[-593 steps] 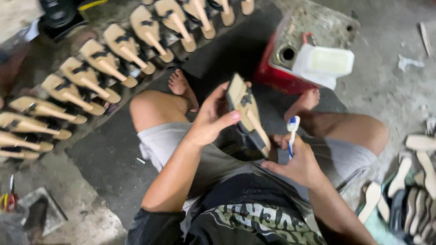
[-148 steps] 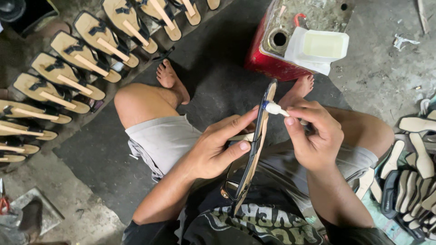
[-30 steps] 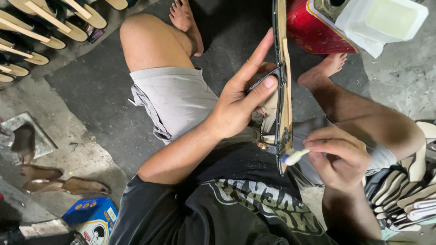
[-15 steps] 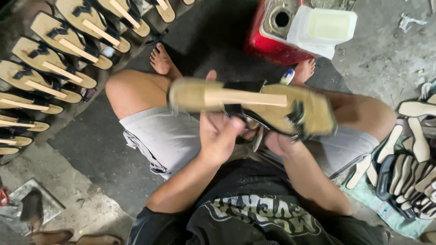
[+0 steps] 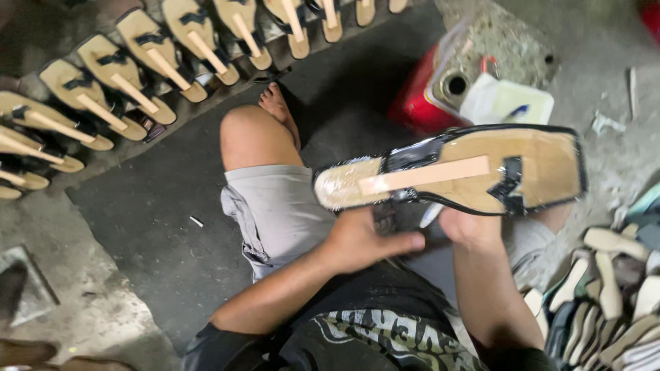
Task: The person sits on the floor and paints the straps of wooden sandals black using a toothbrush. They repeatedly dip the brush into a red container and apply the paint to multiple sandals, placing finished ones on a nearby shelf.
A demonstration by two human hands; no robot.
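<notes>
I hold a tan sandal (image 5: 454, 172) flat and bottom-up above my lap. It has a black folded edge, a pale strip along its middle and a shiny wet heel end. My left hand (image 5: 364, 240) is under its heel half, fingers stretched to the right. Beneath the toe half, my right hand (image 5: 471, 227) grips it from below. Both hands are partly hidden by the sandal. A brush with a blue tip (image 5: 519, 110) rests in a white tub (image 5: 505, 103) beyond the sandal.
A red can (image 5: 419, 96) with a grimy lid carries the white tub. A row of several bottom-up sandals (image 5: 148, 62) lies on the floor at upper left. A pile of soles (image 5: 605, 295) sits at my right. My bare foot (image 5: 275, 106) rests on a dark mat.
The sandal has gone from upright and edge-on to flat with its bottom up. The brush has left my right hand, which now holds the sandal from below.
</notes>
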